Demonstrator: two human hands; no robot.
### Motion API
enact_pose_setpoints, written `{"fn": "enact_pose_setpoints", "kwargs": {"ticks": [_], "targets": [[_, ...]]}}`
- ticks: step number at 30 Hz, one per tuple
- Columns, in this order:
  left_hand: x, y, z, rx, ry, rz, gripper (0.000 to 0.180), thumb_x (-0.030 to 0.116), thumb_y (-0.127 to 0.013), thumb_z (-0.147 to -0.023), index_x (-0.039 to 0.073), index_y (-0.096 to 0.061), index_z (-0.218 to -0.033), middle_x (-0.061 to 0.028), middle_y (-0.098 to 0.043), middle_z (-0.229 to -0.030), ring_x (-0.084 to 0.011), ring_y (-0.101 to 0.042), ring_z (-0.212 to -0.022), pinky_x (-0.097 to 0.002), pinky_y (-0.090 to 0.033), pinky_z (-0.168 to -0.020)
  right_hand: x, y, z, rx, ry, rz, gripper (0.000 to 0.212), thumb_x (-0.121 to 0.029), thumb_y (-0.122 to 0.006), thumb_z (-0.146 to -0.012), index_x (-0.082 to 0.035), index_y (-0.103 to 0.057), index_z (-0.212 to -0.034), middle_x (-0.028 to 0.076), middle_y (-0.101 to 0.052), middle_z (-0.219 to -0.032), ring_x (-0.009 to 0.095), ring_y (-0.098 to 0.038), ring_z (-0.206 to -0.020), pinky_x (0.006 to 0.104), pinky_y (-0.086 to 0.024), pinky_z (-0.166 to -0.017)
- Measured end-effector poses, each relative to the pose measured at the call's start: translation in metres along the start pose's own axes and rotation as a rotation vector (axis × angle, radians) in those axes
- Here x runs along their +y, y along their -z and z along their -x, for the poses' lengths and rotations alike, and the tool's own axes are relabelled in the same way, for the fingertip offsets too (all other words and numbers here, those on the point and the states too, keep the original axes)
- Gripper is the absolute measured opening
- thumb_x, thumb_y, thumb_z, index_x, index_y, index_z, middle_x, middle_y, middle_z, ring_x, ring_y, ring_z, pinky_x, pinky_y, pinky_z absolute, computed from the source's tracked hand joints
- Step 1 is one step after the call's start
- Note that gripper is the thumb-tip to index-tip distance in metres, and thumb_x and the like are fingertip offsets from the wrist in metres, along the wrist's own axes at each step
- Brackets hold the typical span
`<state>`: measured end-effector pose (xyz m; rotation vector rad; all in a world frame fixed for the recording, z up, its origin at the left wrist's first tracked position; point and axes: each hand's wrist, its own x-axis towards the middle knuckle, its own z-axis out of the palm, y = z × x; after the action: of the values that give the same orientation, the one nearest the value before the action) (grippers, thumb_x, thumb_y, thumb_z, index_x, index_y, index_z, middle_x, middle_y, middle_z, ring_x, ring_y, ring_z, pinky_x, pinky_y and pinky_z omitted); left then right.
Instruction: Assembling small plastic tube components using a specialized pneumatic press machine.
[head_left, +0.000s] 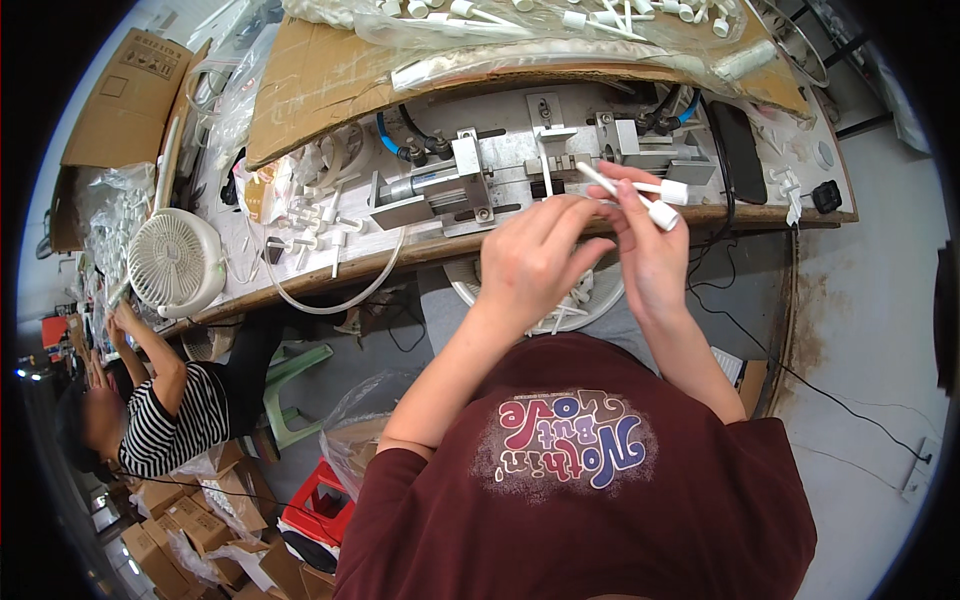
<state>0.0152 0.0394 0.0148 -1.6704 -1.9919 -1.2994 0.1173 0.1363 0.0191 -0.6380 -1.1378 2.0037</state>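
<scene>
Two white capped rods (662, 215) sit in the right hand (650, 245), just this side of the metal clamping fixture (470, 165).
Nearest, the maroon shirt (600, 545) bears large multicoloured lettering. The left hand (535, 255) curls beside the right, its fingers hiding whether it holds anything. The right hand pinches the rods; the more visible one slants, bare end away and leftward toward the fixture, cap near and rightward. Farther off, a carton (125, 95) carries dark print, too small to read.
</scene>
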Motion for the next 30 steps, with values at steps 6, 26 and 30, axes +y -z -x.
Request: {"fn": "enact_pose_setpoints", "kwargs": {"ticks": [6, 26, 30], "targets": [[0.012, 0.002, -0.006, -0.010, 0.038, 0.051, 0.039, 0.005, -0.081, -0.067, 0.004, -0.061, -0.101, -0.0074, -0.064, -0.088, -0.0194, -0.067, -0.075, -0.0294, -0.053, -0.059, 0.009, -0.017, 0.012, -0.051, -0.081, -0.061, 0.026, -0.021, -0.051, -0.103, 0.000, -0.060, -0.115, 0.012, -0.067, -0.115, 0.014, -0.064, -0.095, 0.0295, -0.053, -0.086], [-0.025, -0.001, 0.014, -0.237, 0.006, -0.310, 0.024, 0.011, -0.072, -0.080, 0.004, -0.070, -0.103, -0.0098, -0.068, -0.117, -0.0228, -0.068, -0.080, -0.0331, -0.054, -0.070, -0.009, 0.009, 0.001, -0.052, 0.122, 0.215, 0.024, -0.009, -0.054, -0.099, 0.007, -0.061, -0.116, 0.015, -0.066, -0.115, 0.022, -0.068, -0.098, 0.0281, -0.056, -0.078], [-0.029, 0.001, 0.006, -0.275, 0.005, -0.307, 0.024, 0.013, -0.073, -0.078, 0.005, -0.071, -0.101, -0.0073, -0.069, -0.116, -0.0227, -0.069, -0.076, -0.0318, -0.053, -0.066, -0.010, 0.013, 0.005, -0.045, 0.118, 0.244, 0.023, -0.006, -0.054, -0.099, 0.008, -0.060, -0.116, 0.016, -0.066, -0.115, 0.023, -0.069, -0.099, 0.0283, -0.057, -0.078]]}}
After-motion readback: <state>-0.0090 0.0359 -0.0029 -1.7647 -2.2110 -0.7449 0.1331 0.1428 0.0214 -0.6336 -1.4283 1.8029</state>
